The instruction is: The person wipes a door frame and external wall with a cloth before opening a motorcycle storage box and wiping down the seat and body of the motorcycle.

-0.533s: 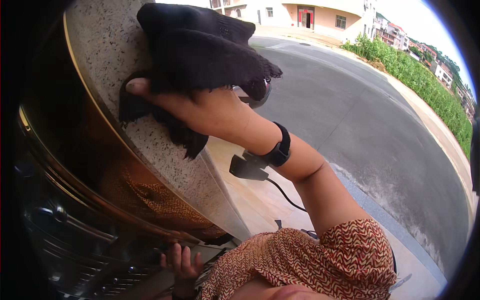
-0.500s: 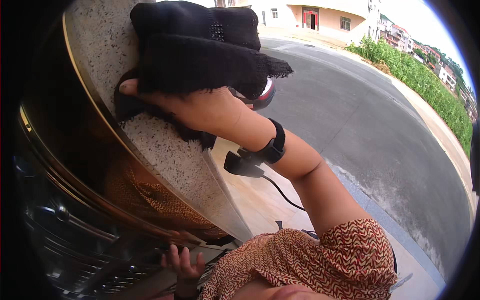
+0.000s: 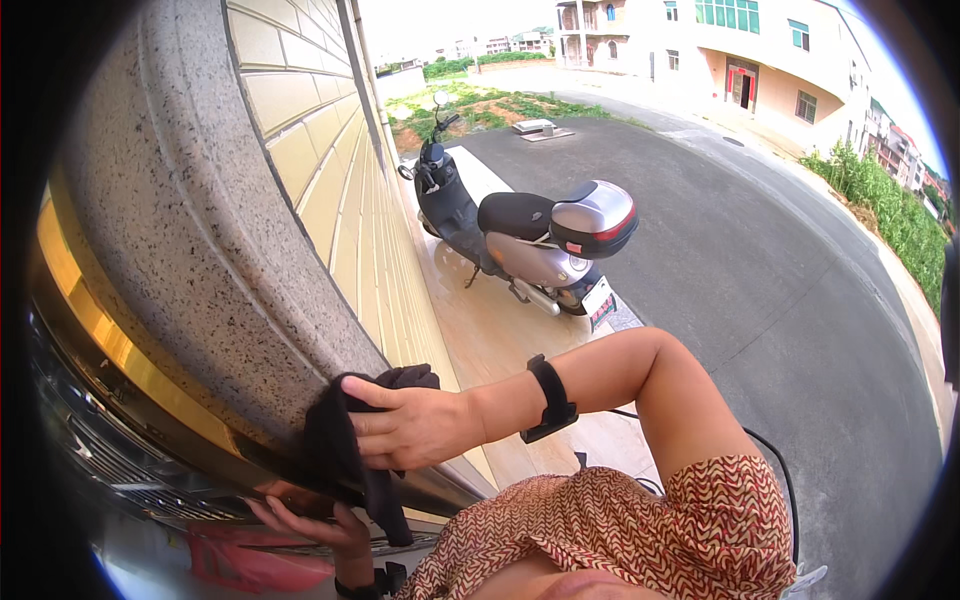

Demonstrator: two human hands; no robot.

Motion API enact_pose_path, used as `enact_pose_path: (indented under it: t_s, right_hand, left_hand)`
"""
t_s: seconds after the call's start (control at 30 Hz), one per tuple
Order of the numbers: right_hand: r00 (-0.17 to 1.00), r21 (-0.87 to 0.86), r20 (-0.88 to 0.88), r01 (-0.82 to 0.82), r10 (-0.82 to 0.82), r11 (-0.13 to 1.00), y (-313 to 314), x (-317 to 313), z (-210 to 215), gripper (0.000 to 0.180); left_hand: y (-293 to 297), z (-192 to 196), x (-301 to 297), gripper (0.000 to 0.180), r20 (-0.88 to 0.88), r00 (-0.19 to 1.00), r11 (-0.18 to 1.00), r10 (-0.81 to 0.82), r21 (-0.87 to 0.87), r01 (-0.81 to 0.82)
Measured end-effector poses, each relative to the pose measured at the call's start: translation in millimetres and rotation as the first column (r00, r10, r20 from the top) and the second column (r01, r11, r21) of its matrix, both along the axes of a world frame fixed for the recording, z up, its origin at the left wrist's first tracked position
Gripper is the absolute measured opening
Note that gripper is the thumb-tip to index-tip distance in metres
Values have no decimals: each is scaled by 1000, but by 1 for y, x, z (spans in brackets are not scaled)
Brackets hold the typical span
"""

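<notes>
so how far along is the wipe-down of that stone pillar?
Done: cannot tell, the upper stone pillar shows no wipe marks. In hand: right hand presses the black cloth on the pillar's lower edge; left hand rests on the gold door frame. Left: unclear.

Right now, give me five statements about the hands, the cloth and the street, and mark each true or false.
1. The right hand presses a black cloth against the speckled stone pillar. True.
2. The left hand is up on the yellow tiled wall. False: it is low, under the cloth, by the shiny metal frame.
3. A scooter is parked beside the wall. True.
4. The cloth is white. False: black.
5. The right wrist is bare. False: it wears a black band.
</notes>
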State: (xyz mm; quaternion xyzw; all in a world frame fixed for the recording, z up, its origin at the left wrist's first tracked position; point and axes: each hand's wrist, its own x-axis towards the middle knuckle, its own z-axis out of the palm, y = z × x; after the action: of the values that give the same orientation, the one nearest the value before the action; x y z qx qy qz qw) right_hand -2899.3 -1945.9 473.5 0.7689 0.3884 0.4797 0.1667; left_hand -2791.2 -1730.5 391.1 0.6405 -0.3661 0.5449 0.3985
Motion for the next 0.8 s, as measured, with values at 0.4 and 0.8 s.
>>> enact_pose_path:
  t_s: [0.4,0.8]
  right_hand:
    - [937,407,186,-347,296,845,-261,-32,80,41]
    - [766,644,-635,599,-105,475,-380,120,-73,29]
  left_hand:
    - [-226,-43,-78,84,-96,961,965,260,17,-260]
    - [-194,-20,-106,81,33,948,948,318,13,-318]
